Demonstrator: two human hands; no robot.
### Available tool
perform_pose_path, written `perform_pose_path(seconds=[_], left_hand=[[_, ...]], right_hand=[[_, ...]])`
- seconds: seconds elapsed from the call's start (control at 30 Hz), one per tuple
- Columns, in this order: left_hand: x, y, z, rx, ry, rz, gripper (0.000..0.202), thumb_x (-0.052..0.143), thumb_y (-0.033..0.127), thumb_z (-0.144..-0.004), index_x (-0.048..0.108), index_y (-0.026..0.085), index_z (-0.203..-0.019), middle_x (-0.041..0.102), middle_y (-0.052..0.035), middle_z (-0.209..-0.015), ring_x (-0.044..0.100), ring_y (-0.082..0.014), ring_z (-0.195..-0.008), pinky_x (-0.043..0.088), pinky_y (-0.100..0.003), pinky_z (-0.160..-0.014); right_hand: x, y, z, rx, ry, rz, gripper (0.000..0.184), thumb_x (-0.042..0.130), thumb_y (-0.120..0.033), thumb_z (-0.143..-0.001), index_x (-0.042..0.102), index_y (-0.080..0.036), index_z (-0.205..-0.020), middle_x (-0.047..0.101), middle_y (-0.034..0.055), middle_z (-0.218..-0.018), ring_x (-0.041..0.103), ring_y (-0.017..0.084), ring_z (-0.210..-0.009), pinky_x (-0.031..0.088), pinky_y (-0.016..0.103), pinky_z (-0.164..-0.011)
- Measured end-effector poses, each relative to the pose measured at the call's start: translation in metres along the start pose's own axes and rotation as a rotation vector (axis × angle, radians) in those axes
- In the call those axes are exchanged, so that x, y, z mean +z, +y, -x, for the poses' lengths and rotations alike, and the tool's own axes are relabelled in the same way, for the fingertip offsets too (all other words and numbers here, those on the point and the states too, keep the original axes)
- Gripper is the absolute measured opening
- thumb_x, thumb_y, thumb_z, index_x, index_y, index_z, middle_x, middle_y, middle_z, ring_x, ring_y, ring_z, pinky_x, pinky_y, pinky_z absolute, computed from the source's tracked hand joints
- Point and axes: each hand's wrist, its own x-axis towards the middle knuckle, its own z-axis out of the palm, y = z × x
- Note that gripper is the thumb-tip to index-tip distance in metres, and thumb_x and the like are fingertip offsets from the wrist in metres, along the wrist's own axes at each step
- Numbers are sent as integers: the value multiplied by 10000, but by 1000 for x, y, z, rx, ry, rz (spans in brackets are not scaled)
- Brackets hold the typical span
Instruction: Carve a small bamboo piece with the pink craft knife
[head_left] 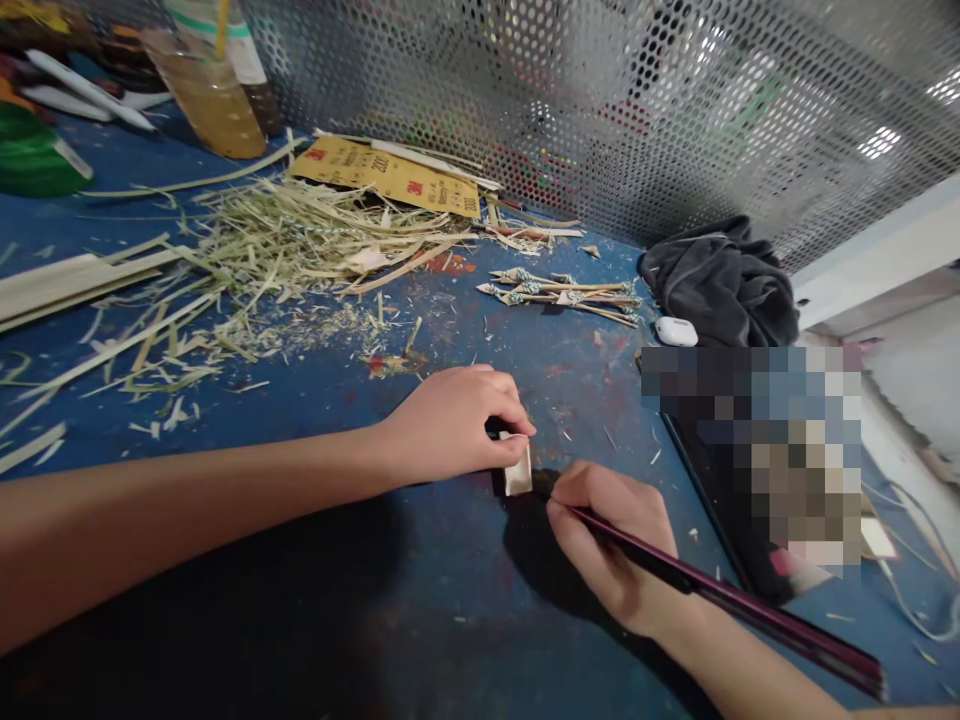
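Observation:
My left hand [454, 418] is closed, pinching the upper end of a small pale, flat piece [518, 477] against the blue table; whether it is wood or bamboo I cannot tell. Just right of it, my right hand [619, 540] is wrapped in a writing grip round a long, dark-red, pen-like tool [765, 618]. The tool's tip lies in shadow beside the piece, so its kind and any contact are unclear. Beyond both hands lie several thin sticks [570, 292] with pointed, thread-bound ends.
A heap of pale shavings [322, 235] and a yellow sandpaper sheet [386, 177] lie at the back left. Behind stands a plastic cup [214, 100] of brown liquid. On the right are a dark cloth [724, 290], a white earbud case [676, 331] and a partly blurred dark device [694, 480].

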Motion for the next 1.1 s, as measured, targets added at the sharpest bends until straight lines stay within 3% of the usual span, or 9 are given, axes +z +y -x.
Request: perform_pose_path(seconds=[0.23, 0.57, 0.7, 0.77, 0.9, 1.1], left_hand=[[1, 1, 0, -2, 4, 6, 153, 648, 239, -779, 782, 241, -853, 710, 16, -872, 608, -147, -800, 434, -287, -777], [2, -1, 0, 34, -17, -9, 193, 587, 298, -852, 778, 272, -850, 696, 7, -869, 572, -142, -780, 405, -285, -754], [-3, -5, 0, 109, -71, -11, 326, 490, 368, -949, 757, 238, -816, 672, -6, -902, 556, -145, -804, 383, -289, -778], [-8, -10, -1, 168, -128, 0, 325, 454, 359, -971, 751, 240, -912, 673, -12, -962, 558, -154, -847, 382, -287, -803], [-19, -22, -4, 318, -248, 39, 298, 613, 353, -887, 671, 280, -1171, 664, -11, -1089, 563, -170, -952, 385, -267, -853], [-21, -29, -7, 374, -269, 148, 357, 812, 382, -712, 674, 233, -1005, 679, -2, -1026, 576, -169, -971, 388, -243, -863]], right_hand=[[1, 0, -3, 10, 82, 8, 166, 507, -88, -843, 493, -208, -729, 572, -36, -641, 504, 77, -533, 409, 180, -518], [8, 4, -5, -19, 49, -7, 144, 510, -98, -884, 529, -211, -796, 627, 3, -711, 555, 103, -586, 458, 212, -555], [7, 7, -5, -26, 40, -33, 142, 506, -98, -892, 533, -207, -805, 622, 5, -722, 550, 102, -595, 447, 212, -561], [7, 9, -4, -16, 30, -34, 138, 510, -99, -894, 534, -206, -811, 624, 4, -732, 552, 101, -603, 442, 211, -567], [6, 12, -2, 4, 14, -31, 124, 517, -108, -900, 535, -203, -822, 633, 10, -751, 569, 105, -615, 438, 215, -571], [7, 9, -3, 4, 3, -53, 134, 519, -101, -900, 537, -196, -808, 636, 20, -755, 578, 107, -625, 448, 215, -579]])
